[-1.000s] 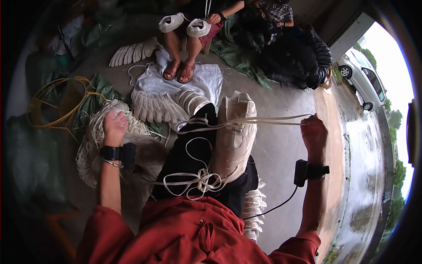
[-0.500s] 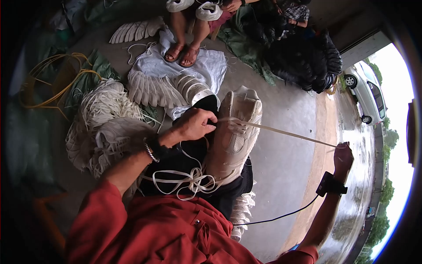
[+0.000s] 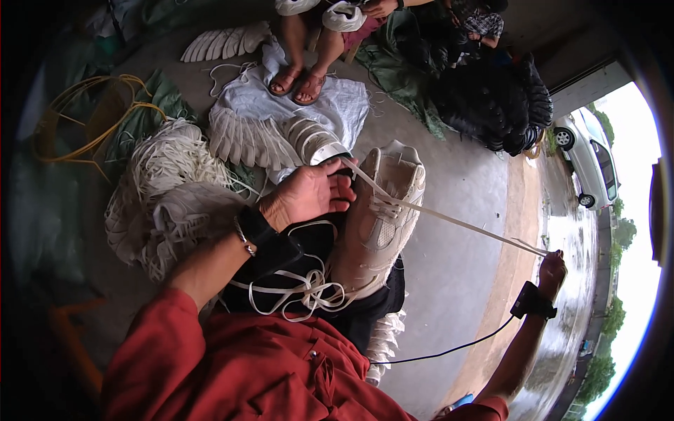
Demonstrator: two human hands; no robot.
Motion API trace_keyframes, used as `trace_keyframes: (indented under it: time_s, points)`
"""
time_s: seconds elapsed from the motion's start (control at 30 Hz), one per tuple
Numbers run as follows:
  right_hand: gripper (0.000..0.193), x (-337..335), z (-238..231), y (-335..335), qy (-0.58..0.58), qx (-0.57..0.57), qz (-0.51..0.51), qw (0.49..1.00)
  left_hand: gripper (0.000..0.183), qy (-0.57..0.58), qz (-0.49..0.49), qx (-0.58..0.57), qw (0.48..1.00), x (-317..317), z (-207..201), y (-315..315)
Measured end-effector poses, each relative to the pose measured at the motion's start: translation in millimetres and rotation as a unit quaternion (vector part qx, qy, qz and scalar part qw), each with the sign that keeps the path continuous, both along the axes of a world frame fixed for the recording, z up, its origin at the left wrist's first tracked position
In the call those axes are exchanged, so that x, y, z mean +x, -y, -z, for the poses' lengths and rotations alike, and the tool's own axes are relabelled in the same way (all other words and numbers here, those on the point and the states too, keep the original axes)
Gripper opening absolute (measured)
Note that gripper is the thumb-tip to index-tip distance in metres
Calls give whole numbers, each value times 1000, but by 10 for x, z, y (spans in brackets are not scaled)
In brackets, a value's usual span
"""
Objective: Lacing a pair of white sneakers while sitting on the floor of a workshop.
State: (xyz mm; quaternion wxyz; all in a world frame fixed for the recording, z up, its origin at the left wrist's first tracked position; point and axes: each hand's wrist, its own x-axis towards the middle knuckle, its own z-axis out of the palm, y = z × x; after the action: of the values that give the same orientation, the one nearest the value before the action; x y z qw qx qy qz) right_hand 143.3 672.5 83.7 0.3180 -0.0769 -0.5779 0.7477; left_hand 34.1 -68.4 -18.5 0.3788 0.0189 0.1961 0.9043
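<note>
A pale sneaker upper [image 3: 372,224] rests on my lap, heel opening away from me. A flat off-white shoelace [image 3: 456,221] passes through its eyelets and stretches taut on both sides. My left hand [image 3: 312,193], palm partly turned up, pinches one stretch of it between thumb and forefinger left of the upper; the other fingers are loosely curled. Far to the right, my right hand [image 3: 552,272] is closed on the other end, beside a short loose tail. A loosely looped bunch of white laces [image 3: 309,286] lies on my dark-covered lap, by the near end of the upper.
Left of me are a heap of white laces [image 3: 172,158] and a yellow-framed holder [image 3: 98,130]. Stacked white shoe parts [image 3: 253,140] lie on a white sack [image 3: 344,105] ahead, near a seated person's sandalled feet [image 3: 295,83]. A black pile [image 3: 491,102] stands far right.
My left hand has turned palm-up and raised the lace away from the eyelets. My right hand has shifted slightly down, keeping its lace stretched. The view has moved a little.
</note>
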Motion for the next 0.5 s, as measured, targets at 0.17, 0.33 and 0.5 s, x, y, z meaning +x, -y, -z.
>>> trace_keyframes:
  time_s: [0.17,0.33,0.5]
  points:
    - [27,273,-5,-206,-15,-145,-57,988,19,-75,-125,101,984,-114,134,405]
    - [18,524,-89,-384,27,-222,53,973,17,209,-321,99,918,-123,693,1497]
    - [10,880,-111,-430,36,-193,163,967,21,265,-443,-1,857,55,1467,2850]
